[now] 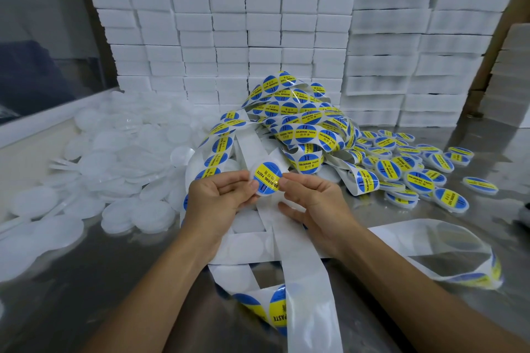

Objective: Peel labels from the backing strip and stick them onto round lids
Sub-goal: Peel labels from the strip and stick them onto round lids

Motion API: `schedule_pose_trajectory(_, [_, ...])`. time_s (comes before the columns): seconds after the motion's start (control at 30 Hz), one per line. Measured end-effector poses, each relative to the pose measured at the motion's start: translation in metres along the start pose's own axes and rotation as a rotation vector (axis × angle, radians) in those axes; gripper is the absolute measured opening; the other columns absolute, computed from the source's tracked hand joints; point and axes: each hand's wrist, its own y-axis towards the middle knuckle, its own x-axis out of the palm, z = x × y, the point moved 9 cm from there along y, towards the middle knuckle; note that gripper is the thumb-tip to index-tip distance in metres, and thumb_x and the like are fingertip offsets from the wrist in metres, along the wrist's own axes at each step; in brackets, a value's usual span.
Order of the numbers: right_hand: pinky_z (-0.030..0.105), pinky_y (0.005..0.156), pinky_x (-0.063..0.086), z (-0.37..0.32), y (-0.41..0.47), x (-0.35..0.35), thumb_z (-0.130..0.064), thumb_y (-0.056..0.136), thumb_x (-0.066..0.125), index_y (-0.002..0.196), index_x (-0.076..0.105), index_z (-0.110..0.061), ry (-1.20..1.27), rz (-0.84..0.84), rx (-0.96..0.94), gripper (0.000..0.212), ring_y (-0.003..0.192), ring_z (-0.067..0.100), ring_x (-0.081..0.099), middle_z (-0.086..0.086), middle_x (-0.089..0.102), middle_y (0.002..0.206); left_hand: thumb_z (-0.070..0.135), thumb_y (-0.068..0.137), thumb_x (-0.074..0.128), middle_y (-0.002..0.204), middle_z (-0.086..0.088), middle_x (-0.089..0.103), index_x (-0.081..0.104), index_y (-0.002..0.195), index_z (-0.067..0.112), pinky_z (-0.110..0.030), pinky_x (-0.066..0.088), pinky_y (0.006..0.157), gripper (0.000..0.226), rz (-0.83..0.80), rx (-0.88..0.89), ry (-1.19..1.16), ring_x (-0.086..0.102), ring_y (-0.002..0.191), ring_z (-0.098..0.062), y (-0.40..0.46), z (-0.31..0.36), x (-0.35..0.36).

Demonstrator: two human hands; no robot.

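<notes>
Both hands meet at centre: the left hand (220, 198) pinches the round translucent plastic lid (266, 179) at its 9 o'clock edge, and the right hand (312, 200) pinches at 3 o'clock. The blue-and-yellow round label (268, 178) sits on it, its yellow band running 11 to 5 o'clock. Both hands look equally near for pressing down.

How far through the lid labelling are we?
Done: a pile of labelled lids lies on the right of the table. In hand: the left hand and right hand pinch one lid that already carries a blue and yellow label. Left: a big heap of bare lids on the left and a tangle of unpeeled label strip.
</notes>
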Motion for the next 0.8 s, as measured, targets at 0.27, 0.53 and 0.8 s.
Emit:
schedule_pose_trajectory(0.27, [0.039,0.081,0.06,-0.002,0.002,-0.009,-0.023,0.064,0.09,0.087,0.063,-0.015,-0.014,0.113,-0.055,0.036,0.058,0.008,0.061,0.0,0.066,0.066,-0.004,0.076,0.073,0.071,0.0,0.075,0.071,0.081,0.015,-0.018,0.056,0.061,0.019,-0.025,0.084,0.052,0.071,0.064,-0.012,-0.002,0.007,0.006])
schedule_pose_trajectory(0.53, [0.04,0.071,0.054,-0.016,-0.006,0.013,-0.028,0.086,0.075,0.112,0.067,-0.024,-0.371,-0.024,-0.409,0.027,0.069,0.027,0.067,0.013,0.073,0.082,0.016,0.05,0.082,0.078,-0.014,0.074,0.07,0.073,0.01,-0.024,0.057,0.063,0.027,-0.106,-0.013,-0.122,0.071,0.068,-0.021,-0.006,-0.004,0.016])
schedule_pose_trajectory(0.8, [0.032,0.065,0.048,-0.004,0.004,0.004,-0.021,0.093,0.066,0.09,0.068,-0.015,-0.181,-0.025,-0.233,0.007,0.06,0.018,0.057,0.009,0.07,0.07,0.016,0.06,0.076,0.077,-0.012,0.074,0.065,0.07,0.012,-0.024,0.058,0.064,0.015,-0.256,0.011,-0.055,0.073,0.071,-0.024,-0.008,-0.01,0.029])
